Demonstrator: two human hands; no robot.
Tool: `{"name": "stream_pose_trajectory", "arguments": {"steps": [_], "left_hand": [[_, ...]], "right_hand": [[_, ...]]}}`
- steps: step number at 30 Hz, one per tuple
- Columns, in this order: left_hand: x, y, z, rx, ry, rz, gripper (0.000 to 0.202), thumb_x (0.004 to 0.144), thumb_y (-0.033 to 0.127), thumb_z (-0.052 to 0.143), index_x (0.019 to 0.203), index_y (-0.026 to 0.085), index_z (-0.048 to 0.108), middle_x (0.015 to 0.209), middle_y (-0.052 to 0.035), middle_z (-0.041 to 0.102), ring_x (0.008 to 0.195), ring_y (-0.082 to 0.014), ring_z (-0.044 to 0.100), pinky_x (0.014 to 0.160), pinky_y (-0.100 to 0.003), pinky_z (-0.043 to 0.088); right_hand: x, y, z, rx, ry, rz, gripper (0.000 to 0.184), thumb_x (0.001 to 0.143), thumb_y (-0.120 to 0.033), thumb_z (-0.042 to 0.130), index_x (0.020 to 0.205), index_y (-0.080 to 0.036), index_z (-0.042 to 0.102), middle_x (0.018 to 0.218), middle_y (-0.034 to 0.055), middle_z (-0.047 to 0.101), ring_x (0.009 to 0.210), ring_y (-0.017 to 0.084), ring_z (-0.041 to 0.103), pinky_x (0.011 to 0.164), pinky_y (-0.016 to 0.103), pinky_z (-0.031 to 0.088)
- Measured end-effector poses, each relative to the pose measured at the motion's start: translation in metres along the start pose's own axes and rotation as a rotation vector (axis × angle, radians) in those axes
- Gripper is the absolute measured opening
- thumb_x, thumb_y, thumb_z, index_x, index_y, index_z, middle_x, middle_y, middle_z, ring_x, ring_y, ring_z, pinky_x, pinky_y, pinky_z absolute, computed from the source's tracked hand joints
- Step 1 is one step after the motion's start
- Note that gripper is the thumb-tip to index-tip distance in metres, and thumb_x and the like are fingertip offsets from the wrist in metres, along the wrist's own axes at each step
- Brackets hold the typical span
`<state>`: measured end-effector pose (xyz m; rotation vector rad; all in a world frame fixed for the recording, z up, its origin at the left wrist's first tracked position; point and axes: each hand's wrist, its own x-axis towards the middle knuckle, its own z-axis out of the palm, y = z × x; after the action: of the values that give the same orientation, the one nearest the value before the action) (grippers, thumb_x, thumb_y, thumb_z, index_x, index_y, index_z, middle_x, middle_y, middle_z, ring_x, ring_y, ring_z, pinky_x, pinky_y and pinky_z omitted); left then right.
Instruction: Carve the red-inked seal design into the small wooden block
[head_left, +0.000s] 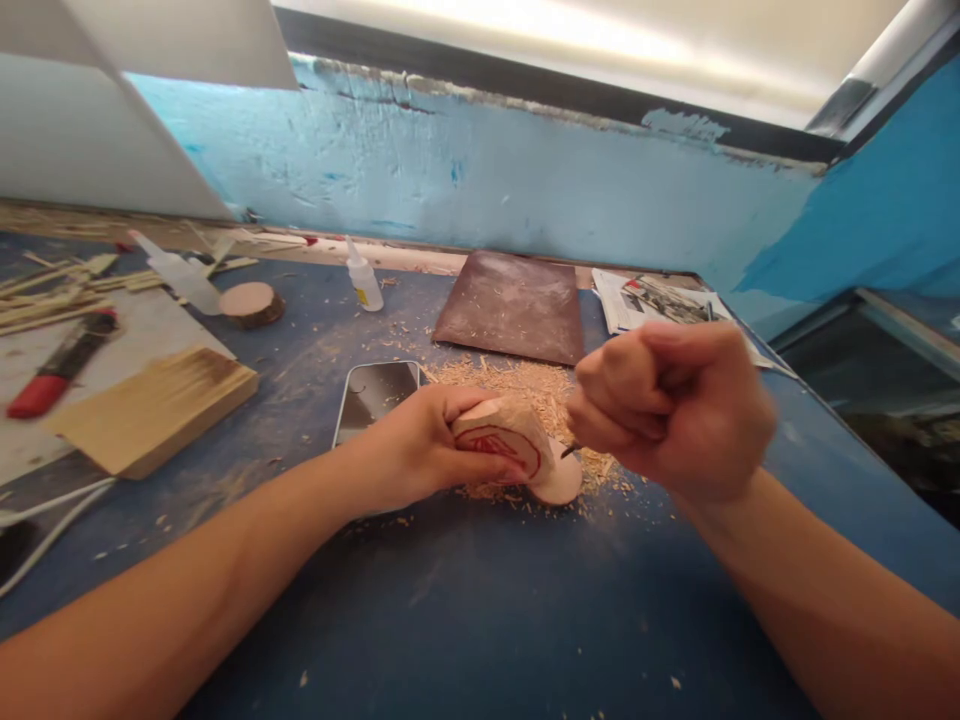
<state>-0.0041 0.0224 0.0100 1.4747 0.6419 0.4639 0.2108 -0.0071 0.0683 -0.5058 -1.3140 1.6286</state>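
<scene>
My left hand (431, 435) is wrapped round a pale, roundish piece of carved wood (495, 445) with red lines drawn on its face. My thumb presses along the front of it. Below and to its right, a flat pale wooden disc (564, 482) lies on the table among the shavings. My right hand (675, 405) is a fist, slightly blurred, just right of the carved wood. A thin dark tool tip (571, 451) sticks out from the fist toward the wood; the rest of the tool is hidden by my fingers.
Wood shavings (540, 380) cover the blue table (480, 620) around the work. Beyond my left arm lie a phone (379, 390), a wooden block (161, 412), a red-and-black cutter (64, 365) and a log slice (251, 304). Farther back are a glue bottle (364, 278), brown board (514, 305) and papers (611, 300).
</scene>
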Motion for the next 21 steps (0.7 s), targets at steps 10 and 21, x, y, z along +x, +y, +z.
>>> {"name": "stream_pose_trajectory", "arguments": {"steps": [10,21], "left_hand": [[0.003,0.0022,0.0012,0.013,0.007,0.002,0.023,0.081,0.025,0.087,0.098,0.016,0.075,0.087,-0.0004,0.078,0.075,-0.0133,0.069,0.067,-0.02,0.052],[0.0014,0.0027,0.001,0.015,0.019,0.009,0.023,0.081,0.026,0.087,0.098,0.015,0.075,0.088,-0.0019,0.078,0.077,-0.0149,0.07,0.069,-0.022,0.053]], "right_hand": [[0.0019,-0.0009,-0.0029,0.03,0.0,-0.009,0.049,0.096,-0.036,0.045,0.052,-0.021,0.03,0.048,-0.0061,0.021,0.04,0.007,0.017,0.039,0.024,0.021],[0.0008,0.0026,-0.0003,0.007,-0.01,0.007,0.051,0.097,-0.039,0.046,0.052,-0.021,0.03,0.047,-0.0062,0.023,0.04,0.008,0.02,0.039,0.023,0.023]]}}
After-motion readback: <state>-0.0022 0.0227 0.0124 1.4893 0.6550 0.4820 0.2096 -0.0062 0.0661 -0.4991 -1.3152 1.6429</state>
